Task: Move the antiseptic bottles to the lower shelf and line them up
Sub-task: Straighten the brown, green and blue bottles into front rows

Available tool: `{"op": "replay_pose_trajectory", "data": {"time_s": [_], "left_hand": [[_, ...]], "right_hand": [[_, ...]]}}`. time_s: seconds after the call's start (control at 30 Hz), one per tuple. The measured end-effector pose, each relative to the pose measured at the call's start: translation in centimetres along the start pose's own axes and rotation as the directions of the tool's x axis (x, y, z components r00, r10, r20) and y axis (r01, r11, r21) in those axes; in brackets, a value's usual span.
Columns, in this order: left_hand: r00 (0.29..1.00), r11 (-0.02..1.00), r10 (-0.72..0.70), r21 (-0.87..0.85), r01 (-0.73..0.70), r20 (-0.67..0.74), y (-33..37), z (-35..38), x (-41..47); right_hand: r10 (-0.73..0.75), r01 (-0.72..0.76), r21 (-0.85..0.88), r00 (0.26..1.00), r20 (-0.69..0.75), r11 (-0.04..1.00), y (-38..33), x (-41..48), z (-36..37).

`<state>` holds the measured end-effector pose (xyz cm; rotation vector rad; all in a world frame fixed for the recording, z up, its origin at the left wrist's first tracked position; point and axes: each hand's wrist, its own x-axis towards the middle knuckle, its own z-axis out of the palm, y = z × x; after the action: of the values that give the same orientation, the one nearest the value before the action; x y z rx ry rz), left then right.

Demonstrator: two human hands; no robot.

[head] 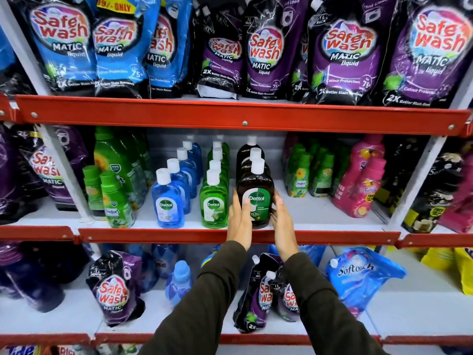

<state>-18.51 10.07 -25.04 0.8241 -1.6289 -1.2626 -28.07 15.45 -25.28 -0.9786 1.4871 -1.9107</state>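
Three rows of Dettol antiseptic bottles stand on the middle shelf [238, 235]: blue ones [167, 201] on the left, green ones [213, 201] in the centre, brown ones [256, 185] on the right, each row running back into the shelf. My left hand [240, 216] presses the left side of the front brown bottle, thumb across its label. My right hand [281, 221] holds its right side. The bottle stands upright at the shelf's front edge.
Green Comfort bottles [115, 198] stand left of the Dettol rows, more green ones [300, 175] and pink bottles [361, 180] to the right. Safewash pouches [263, 47] fill the top shelf. The lower shelf [163, 319] holds Safewash pouches [114, 288], a blue bottle [179, 280] and a Softouch pouch [358, 275].
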Motion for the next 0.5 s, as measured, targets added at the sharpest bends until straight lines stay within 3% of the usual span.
{"op": "replay_pose_trajectory", "data": {"time_s": [0.17, 0.5], "left_hand": [[0.999, 0.999, 0.047, 0.026, -0.047, -0.007, -0.1, 0.0, -0.2], [0.998, 0.996, 0.004, 0.085, -0.010, 0.064, -0.3, -0.3, -1.1]], "right_hand": [[-0.026, 0.026, -0.018, 0.999, 0.020, 1.000, -0.3, -0.6, 0.2], [-0.074, 0.075, -0.095, 0.997, 0.010, 0.993, -0.1, -0.8, 0.2]]}}
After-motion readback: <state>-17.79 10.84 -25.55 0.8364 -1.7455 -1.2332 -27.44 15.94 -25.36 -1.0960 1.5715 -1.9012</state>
